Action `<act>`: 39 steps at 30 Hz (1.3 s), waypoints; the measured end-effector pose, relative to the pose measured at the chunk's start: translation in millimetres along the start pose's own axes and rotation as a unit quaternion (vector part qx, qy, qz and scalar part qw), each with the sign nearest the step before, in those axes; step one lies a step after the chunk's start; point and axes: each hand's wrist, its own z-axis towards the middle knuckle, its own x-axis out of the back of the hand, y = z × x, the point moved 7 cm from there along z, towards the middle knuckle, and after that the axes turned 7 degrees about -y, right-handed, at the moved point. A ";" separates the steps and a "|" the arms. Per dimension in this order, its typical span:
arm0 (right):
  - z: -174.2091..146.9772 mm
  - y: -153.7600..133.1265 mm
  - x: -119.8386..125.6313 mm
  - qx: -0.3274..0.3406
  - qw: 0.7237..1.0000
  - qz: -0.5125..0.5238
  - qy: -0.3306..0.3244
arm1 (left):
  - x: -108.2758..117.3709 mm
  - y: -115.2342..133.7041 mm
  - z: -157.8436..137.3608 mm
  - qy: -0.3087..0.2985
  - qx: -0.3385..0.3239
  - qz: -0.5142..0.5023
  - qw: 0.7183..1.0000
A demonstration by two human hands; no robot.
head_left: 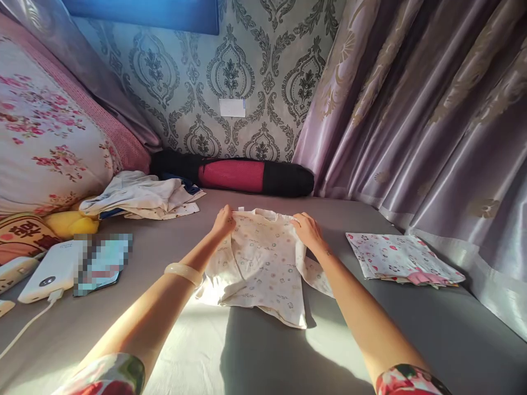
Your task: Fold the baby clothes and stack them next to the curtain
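A small white long-sleeved shirt (267, 258) with a faint pattern is spread on the grey sheet, its neckline toward the wall. My left hand (224, 220) is closed on its left shoulder. At the opposite shoulder, my right hand (308, 229) has its fingers closed over the fabric. The shirt's right sleeve lies out beneath my right forearm, and its left side is rumpled in the sunlight. A pale bangle (184, 271) circles my left wrist.
Folded patterned cloth (401, 257) lies to the right. Rumpled clothes (142, 193) lie at the far left, near a yellow plush thing (72, 223). A white power bank (55, 269) with a cable sits at left. A black and pink bag (233, 174) rests along the wall.
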 end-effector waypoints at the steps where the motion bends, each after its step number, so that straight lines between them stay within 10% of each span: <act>1: 1.1 0.2 -4.6 -0.003 1.000 -0.011 0.002 | -6.0 -0.9 1.3 -0.003 0.001 0.004 1.000; 25: 79.9 0.3 -79.5 -0.009 0.994 -0.037 -0.098 | -62.9 -27.9 56.5 -0.099 0.048 0.119 0.987; 39: 85.3 -11.3 -97.2 -0.062 0.997 -0.010 -0.037 | -72.5 -10.3 61.9 -0.096 0.043 0.139 0.985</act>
